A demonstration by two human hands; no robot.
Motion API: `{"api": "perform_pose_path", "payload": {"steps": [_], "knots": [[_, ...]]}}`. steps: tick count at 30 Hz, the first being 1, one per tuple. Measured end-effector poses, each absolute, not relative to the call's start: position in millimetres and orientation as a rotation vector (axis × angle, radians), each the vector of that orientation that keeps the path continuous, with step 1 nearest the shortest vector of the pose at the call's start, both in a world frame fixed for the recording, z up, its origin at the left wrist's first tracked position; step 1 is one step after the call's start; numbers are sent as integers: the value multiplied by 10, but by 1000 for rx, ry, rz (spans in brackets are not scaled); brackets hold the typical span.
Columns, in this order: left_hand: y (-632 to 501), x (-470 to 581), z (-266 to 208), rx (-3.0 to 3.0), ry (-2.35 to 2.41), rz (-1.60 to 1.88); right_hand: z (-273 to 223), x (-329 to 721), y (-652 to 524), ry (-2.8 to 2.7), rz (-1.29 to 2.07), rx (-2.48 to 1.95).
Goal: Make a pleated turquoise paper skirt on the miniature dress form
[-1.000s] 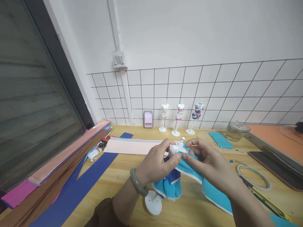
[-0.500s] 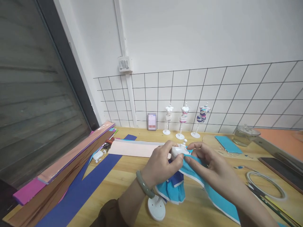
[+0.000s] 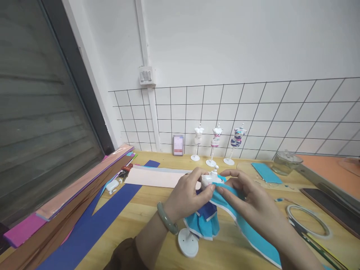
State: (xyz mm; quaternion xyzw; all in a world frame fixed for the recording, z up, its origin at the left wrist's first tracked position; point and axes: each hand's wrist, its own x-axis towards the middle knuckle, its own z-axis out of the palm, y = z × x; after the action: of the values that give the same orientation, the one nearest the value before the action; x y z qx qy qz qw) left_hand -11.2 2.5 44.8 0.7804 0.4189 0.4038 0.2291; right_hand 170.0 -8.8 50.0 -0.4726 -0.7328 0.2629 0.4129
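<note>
A small white dress form point(image 3: 208, 180) leans over the table between my hands, its round base point(image 3: 188, 243) tilted toward me. It wears a layered skirt point(image 3: 203, 224) in light blue and dark blue with white edging. My left hand point(image 3: 189, 192) is closed round the form's torso, its thumb pressing at the chest. With thumb and fingers my right hand point(image 3: 247, 191) pinches a long light blue strip point(image 3: 253, 236) with a white edge against the front of the form. The strip trails down to the right under my forearm. Part of the torso is hidden behind my fingers.
Three small dress forms point(image 3: 215, 139) and a phone point(image 3: 178, 145) stand by the wall grid. Coloured sheets point(image 3: 84, 183) and an earbud case point(image 3: 111, 185) lie left. To the right are a glass pot point(image 3: 286, 162), a tape roll point(image 3: 309, 221) and a dark tablet-like slab point(image 3: 332, 210).
The view has shifted slightly. Both hands keep their hold on the form and the light blue strip, and the form's base has swung a little.
</note>
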Motion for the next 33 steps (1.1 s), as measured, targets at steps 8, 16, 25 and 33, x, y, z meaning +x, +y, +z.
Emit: {"api": "perform_pose_path", "payload": {"steps": [8,16,25,33], "knots": [[33,-56,437,2179,1223,1153,524,1660,-132,-1880,480,-1341],[45,-54,417,2171,1342,1173,553,1662,-149,-1826,425,-1434],[61,-81,430,2177,1351,1163,615,1688,-176,-1871,660,-1383],[53,-97,440,2156,1273,1140,627,1677,-189,-1917,708,-1235]]}}
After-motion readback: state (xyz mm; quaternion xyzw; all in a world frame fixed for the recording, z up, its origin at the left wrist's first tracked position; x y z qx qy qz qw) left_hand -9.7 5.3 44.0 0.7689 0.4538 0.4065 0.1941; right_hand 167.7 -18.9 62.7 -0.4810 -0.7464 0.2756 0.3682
